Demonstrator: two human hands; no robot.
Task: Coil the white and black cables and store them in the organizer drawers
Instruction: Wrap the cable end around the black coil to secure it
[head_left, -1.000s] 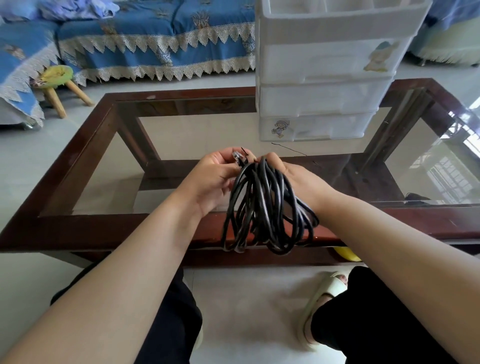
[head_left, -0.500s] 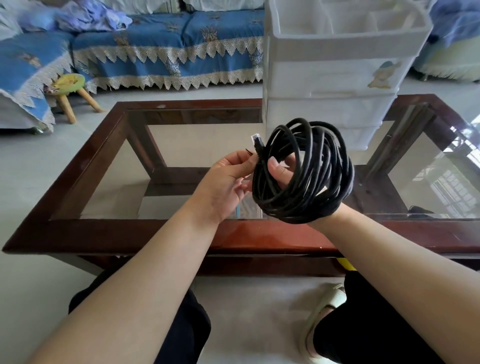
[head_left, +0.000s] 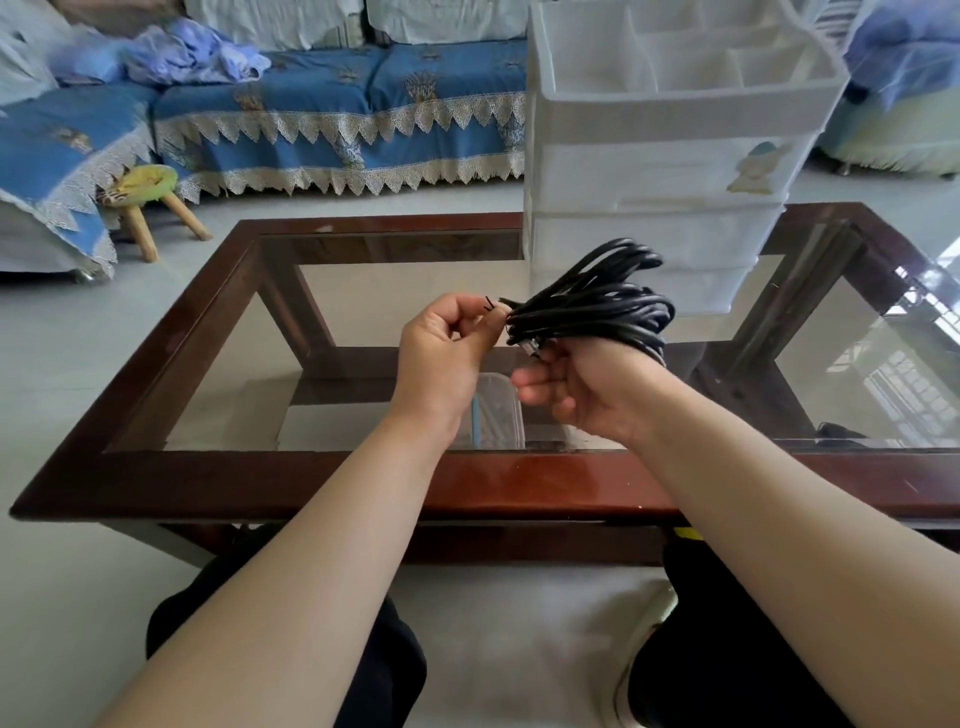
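Note:
The coiled black cable is bunched above the glass table, held from below by my right hand, whose fingers curl around the bundle near its clear plug. My left hand is beside the coil's left end and pinches a thin black twist tie between thumb and fingertip. The white plastic organizer with stacked drawers stands on the table right behind the coil; its drawers look closed. No white cable shows.
The dark wooden frame of the glass table runs in front of me. A clear plastic piece lies below the glass. A small wooden stool and a blue sofa stand behind. My knees sit under the near edge.
The coil has been turned from an upright ring into a flatter bundle lying across my right hand. My left hand now pinches the twist tie at the coil's left end.

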